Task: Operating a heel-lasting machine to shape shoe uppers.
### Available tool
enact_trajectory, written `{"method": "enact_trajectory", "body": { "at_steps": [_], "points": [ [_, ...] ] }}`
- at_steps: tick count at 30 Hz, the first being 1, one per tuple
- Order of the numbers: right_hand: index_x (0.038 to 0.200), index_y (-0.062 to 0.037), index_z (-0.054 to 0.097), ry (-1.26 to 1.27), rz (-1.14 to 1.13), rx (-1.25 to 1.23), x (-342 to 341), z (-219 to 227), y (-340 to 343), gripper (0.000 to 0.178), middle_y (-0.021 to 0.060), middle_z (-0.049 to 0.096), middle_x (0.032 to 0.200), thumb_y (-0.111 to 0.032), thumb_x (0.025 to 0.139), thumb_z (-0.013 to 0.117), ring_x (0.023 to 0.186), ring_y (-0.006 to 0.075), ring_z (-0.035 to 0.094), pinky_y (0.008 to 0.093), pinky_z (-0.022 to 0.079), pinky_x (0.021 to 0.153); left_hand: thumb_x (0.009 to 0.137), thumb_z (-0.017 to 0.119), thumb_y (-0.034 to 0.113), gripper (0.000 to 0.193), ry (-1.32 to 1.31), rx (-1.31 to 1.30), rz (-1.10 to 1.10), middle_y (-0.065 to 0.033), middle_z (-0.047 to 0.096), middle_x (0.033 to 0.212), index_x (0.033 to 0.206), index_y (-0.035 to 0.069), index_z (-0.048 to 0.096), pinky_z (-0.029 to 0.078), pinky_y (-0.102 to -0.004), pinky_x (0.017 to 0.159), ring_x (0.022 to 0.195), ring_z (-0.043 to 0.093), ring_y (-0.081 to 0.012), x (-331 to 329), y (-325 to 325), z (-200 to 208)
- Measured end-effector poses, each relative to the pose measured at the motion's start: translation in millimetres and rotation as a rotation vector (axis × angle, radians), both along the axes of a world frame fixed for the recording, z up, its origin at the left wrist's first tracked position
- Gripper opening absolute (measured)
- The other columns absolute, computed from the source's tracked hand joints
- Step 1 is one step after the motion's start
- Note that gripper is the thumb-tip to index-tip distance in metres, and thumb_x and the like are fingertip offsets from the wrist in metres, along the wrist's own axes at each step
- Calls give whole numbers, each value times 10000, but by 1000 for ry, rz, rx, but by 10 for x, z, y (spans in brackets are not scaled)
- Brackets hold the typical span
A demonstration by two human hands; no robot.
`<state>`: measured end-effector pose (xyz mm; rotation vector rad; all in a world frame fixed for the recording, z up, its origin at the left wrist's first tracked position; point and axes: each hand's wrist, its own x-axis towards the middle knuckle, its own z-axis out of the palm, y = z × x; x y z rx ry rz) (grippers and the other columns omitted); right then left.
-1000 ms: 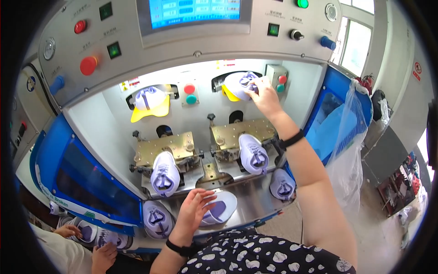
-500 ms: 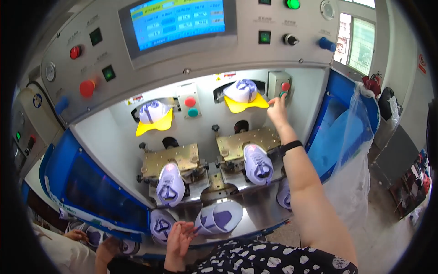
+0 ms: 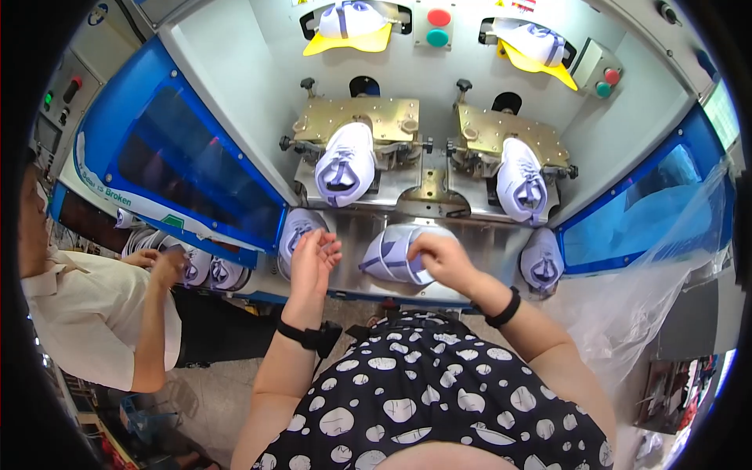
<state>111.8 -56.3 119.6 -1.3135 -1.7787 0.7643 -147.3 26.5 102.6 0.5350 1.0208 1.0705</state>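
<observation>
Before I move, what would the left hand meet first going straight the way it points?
Probably the shoe at the left gold plate: the left hand points up the picture toward its heel end. Depth is unclear, so it might pass above it.

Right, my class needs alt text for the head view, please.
Someone's right hand touches white-and-purple shoe parts on a metal shelf, while the open left hand hovers nearby. Beyond, two shoes sit inside a machine.

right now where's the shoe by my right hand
The shoe lies just below the head view's centre, on the metal ledge, at the right hand, right of the left hand.
</observation>
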Motion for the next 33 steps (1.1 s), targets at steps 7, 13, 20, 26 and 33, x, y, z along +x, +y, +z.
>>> {"method": "enact_trajectory", "body": {
  "at_steps": [7,13,20,26,33],
  "points": [
    [1219,-41,580,-59,566,-808,-378,-1131,-272,398,145,626,1183,-278,906,514,1075,240,592,312,426,938,950,527,232,252,151,276,-26,-114,583,1094,1137,63,504,502,-320,745,933,607,-218,-61,219,25],
    [1184,32,551,-206,730,-510,-495,-1946,-271,385,192,564,1198,-252,937,465,1123,301,544,350,416,960,945,555,310,354,-97,84,-132,-177,572,1114,1133,17,496,529,-355,776,1007,623,-304,11,392,63],
    [1225,39,543,-122,557,-723,-558,-1998,-291,386,213,521,1303,-224,964,435,1215,310,495,350,354,1051,883,650,311,404,-219,62,-237,-163,599,986,1096,-7,521,574,-336,719,918,658,-324,253,760,60],
    [1239,-12,581,104,348,-1012,-489,-1452,-263,429,128,595,1248,-313,957,466,1155,205,538,303,380,1006,872,483,369,438,-268,-6,-332,-149,677,900,1069,-9,584,580,-323,663,780,685,-261,-80,635,172],
    [1233,-8,580,122,368,-910,-566,-864,-140,380,119,610,1224,-261,968,479,1115,201,567,295,412,972,925,454,387,454,-7,-26,10,-155,662,928,1105,-24,523,565,-311,628,762,683,-256,-1074,-116,-112]
  ]
}}
